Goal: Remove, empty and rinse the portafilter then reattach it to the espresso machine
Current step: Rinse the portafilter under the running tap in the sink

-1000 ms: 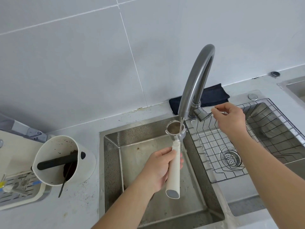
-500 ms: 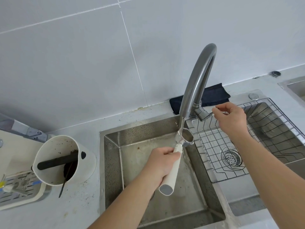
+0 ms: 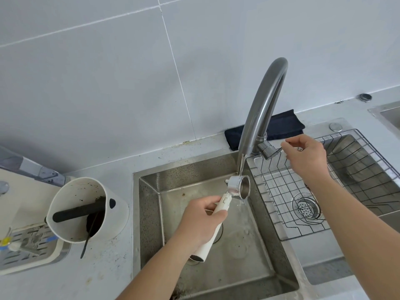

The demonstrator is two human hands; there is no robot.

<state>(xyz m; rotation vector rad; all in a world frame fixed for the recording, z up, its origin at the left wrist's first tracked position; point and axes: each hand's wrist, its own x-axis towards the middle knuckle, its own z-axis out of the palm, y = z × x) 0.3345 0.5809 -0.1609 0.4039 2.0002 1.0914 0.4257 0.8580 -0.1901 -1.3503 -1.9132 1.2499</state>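
Partly hidden, portafilter (image 3: 237,189) handle in left hand (image 3: 202,221); basket contents unclear

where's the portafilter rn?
Center of the head view, over the left sink basin: the portafilter is tilted under the faucet stream, its white handle gripped by the left hand.

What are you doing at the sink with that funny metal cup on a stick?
A person is rinsing a coffee portafilter. The left hand grips its white handle and holds the metal cup tipped on its side over the sink, under the tap, so water runs over it and pours out into the sink. The right hand is at the tap lever. A white bin with dark coffee mess stands on the counter to the left.
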